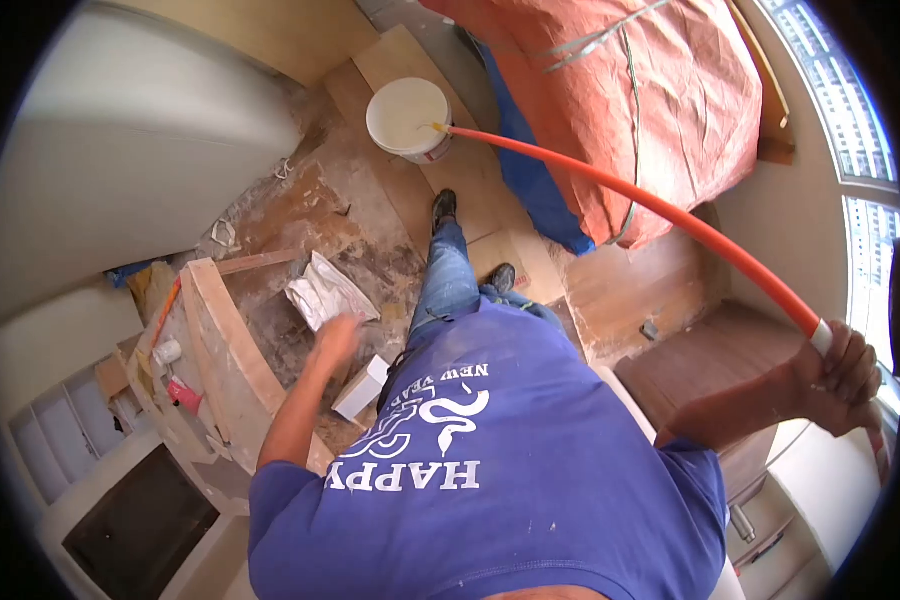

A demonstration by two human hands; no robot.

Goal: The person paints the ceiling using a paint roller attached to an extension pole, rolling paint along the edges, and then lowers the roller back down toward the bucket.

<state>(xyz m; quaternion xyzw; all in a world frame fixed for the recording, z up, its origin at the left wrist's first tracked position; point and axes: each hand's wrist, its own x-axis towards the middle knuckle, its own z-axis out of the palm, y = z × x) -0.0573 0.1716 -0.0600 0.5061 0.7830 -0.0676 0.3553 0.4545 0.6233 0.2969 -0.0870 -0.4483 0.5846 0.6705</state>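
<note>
My right hand (850,380) has its fingers wrapped round the orange pole (660,207), my blurred left hand (336,342), fingers I can't make out, hangs near the white sack (328,290), and the pole's far tip reaches the white bucket (407,108).

HAPPY, NEW YEAR, upside-down on blue shirt (545,450)

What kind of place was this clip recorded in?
Probably a room under renovation or being painted: the floor is stained and dusty, a bulky item under an orange cover is tied up with cord, and a long orange pole in the right hand reaches to a white bucket.
</note>
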